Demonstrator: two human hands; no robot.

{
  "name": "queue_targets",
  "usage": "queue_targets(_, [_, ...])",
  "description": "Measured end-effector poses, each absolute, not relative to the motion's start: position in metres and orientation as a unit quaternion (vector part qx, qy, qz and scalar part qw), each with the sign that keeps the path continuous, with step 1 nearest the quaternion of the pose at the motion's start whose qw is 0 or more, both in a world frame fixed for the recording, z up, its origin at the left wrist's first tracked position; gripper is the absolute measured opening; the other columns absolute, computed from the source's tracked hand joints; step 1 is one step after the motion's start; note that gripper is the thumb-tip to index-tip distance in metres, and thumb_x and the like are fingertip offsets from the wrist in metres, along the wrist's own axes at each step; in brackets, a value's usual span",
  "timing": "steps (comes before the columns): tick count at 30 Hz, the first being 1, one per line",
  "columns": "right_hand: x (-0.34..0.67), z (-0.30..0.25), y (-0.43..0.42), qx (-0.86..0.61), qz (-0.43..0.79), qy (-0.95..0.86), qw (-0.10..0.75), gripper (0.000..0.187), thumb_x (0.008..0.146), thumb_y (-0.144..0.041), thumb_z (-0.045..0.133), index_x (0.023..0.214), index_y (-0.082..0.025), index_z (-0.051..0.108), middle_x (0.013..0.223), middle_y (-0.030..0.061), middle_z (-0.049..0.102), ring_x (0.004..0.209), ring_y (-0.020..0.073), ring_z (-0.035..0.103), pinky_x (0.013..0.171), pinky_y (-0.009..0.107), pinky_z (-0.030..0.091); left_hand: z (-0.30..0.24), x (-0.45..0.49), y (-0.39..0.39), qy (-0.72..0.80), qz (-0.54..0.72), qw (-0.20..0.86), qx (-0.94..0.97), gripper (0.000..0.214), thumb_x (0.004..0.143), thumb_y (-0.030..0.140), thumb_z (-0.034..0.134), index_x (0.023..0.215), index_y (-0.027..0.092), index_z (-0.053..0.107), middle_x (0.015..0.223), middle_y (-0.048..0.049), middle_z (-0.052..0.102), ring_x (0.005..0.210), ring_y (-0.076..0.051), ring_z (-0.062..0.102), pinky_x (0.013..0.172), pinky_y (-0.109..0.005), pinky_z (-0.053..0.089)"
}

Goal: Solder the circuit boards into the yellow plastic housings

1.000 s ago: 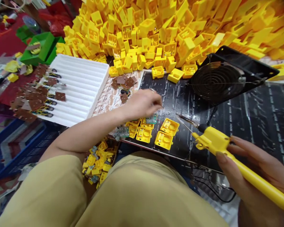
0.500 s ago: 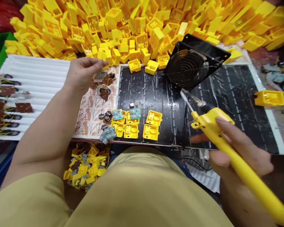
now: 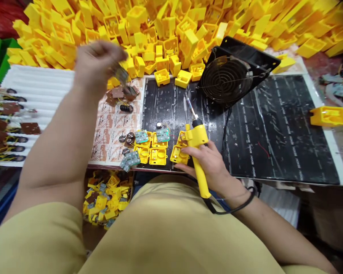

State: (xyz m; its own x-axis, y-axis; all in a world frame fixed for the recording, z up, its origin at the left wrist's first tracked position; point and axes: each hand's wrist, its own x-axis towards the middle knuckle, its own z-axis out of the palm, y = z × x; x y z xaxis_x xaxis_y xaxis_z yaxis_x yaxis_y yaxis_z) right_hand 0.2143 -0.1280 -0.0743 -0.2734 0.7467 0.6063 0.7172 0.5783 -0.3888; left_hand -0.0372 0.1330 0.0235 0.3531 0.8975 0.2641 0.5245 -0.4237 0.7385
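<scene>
My left hand [image 3: 98,62], blurred by motion, is raised over the upper left of the bench, its fingers closed on a circuit board [image 3: 120,74] that hangs below them. Below it lie brown circuit boards and small round speakers [image 3: 126,109]. My right hand [image 3: 210,161] grips a yellow soldering gun [image 3: 198,152], tip pointing up and away. Its outstretched fingers reach a yellow housing [image 3: 177,153] at the bench's front edge; whether they press on it I cannot tell. To the left sit several open yellow housings [image 3: 157,156], some with green circuit boards [image 3: 162,134] on them.
A black fan [image 3: 225,80] stands tilted behind the right hand. Yellow housings [image 3: 143,42] are heaped along the back. A white corrugated sheet [image 3: 45,87] with wired brown boards is at left. One yellow housing [image 3: 330,116] lies far right. A box of yellow parts sits below the bench edge.
My right hand has swung left with the soldering gun, from beside the fan to the yellow housings. My left hand has lifted a circuit board off the pile.
</scene>
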Motion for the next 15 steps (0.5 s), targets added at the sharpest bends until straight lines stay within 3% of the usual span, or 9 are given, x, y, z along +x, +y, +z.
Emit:
queue_targets(2, [0.211,-0.073,-0.125,-0.46,0.007,-0.79,0.405,0.044,0.084,-0.038,0.077,0.119,-0.022,0.055,0.094,0.0046,0.074,0.079,0.0196,0.071,0.091,0.043,0.056,0.022,-0.029,0.121,0.489,0.325,0.316,0.745,0.076,0.072,0.091,0.052,0.106,0.025,0.063,0.104,0.0098,0.071,0.102,-0.013,0.054,0.091,-0.039,0.048])
queue_targets(4, [0.216,-0.066,-0.125,-0.462,-0.001,-0.78,0.422,0.044,0.082,-0.035,0.079,0.118,-0.023,0.057,0.092,0.0033,0.074,0.08,0.0196,0.072,0.088,0.039,0.057,0.026,-0.027,0.12,0.49,0.362,0.356,0.708,0.065,0.078,0.081,0.057,0.112,0.025,0.057,0.114,0.0101,0.07,0.112,-0.013,0.054,0.095,-0.037,0.048])
queue_targets(7, [0.232,-0.05,-0.132,-0.473,-0.012,-0.756,0.452,0.039,0.079,-0.02,0.081,0.113,-0.026,0.063,0.084,-0.0013,0.075,0.071,0.0159,0.07,0.072,0.029,0.058,0.039,-0.034,0.142,0.475,0.436,0.423,0.637,0.064,0.085,0.067,0.059,0.128,0.025,0.038,0.134,0.0129,0.06,0.132,-0.009,0.046,0.103,-0.028,0.047])
queue_targets(9, [0.244,-0.042,-0.138,-0.473,-0.018,-0.745,0.469,0.035,0.082,-0.02,0.079,0.114,-0.028,0.066,0.08,-0.0039,0.074,0.064,0.0138,0.068,0.062,0.026,0.056,0.046,-0.039,0.159,0.468,0.467,0.432,0.613,0.066,0.088,0.066,0.055,0.135,0.027,0.029,0.137,0.0147,0.057,0.139,-0.009,0.039,0.102,-0.024,0.047])
queue_targets(12, [0.261,-0.035,-0.15,-0.496,-0.023,-0.733,0.465,0.04,0.093,-0.039,0.066,0.131,-0.027,0.063,0.082,-0.0016,0.074,0.065,0.0157,0.069,0.058,0.027,0.055,0.043,-0.041,0.169,0.481,0.482,0.412,0.606,0.067,0.083,0.07,0.057,0.131,0.028,0.038,0.116,0.0129,0.062,0.122,-0.012,0.046,0.085,-0.025,0.05])
queue_targets(15, [0.275,-0.031,-0.163,-0.578,-0.045,-0.698,0.419,0.062,0.095,-0.061,0.052,0.146,-0.026,0.05,0.109,0.0078,0.074,0.08,0.0241,0.073,0.06,0.033,0.057,0.031,-0.034,0.155,0.492,0.422,0.397,0.65,0.055,0.08,0.068,0.062,0.115,0.027,0.053,0.096,0.0096,0.061,0.088,-0.01,0.047,0.074,-0.029,0.048])
